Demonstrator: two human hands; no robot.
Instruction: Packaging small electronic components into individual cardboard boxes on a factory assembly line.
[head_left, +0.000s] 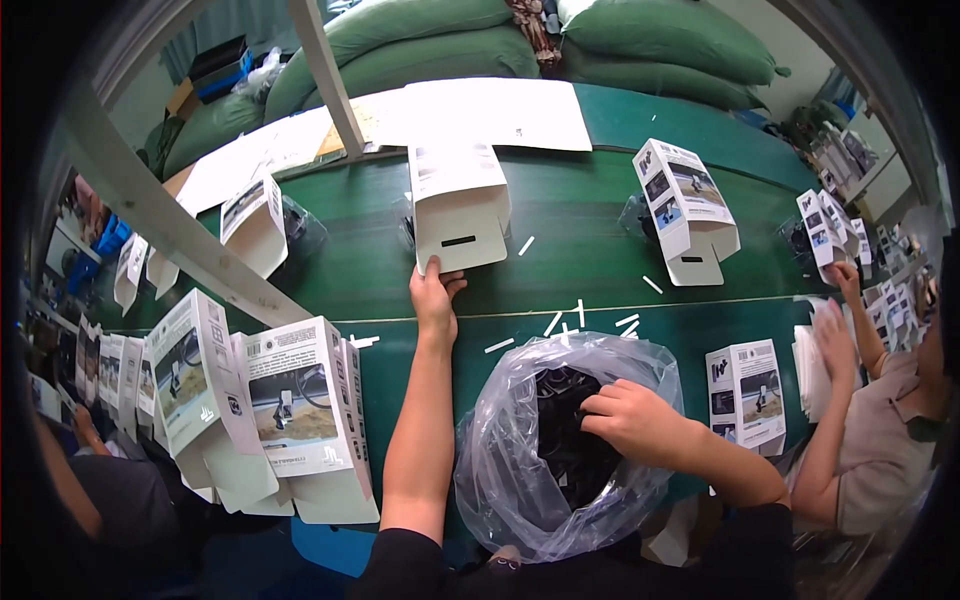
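My left hand (pixel 437 298) grips the lower edge of a white cardboard box (pixel 463 222) on the green work surface, thumb on its flap with the dark slot. The box's near end stands open. By its left side, part of a see-through plastic pack (pixel 404 218) shows. In front of me sits a large see-through plastic bag (pixel 500 440) with its mouth spread, full of black parts (pixel 568 440) whose kind I cannot make out. Over the bag's right side is my right hand (pixel 635 418), fingers bent together at the black parts; what they pinch is hidden.
Printed boxes (pixel 290 400) stand clustered at the left. Another box (pixel 688 210) lies at the right beside a see-through pack (pixel 636 212); one more (pixel 745 395) stands nearer. White strips (pixel 553 323) lie scattered. A post (pixel 180 215) crosses the left. A co-worker (pixel 860 420) sits at the right.
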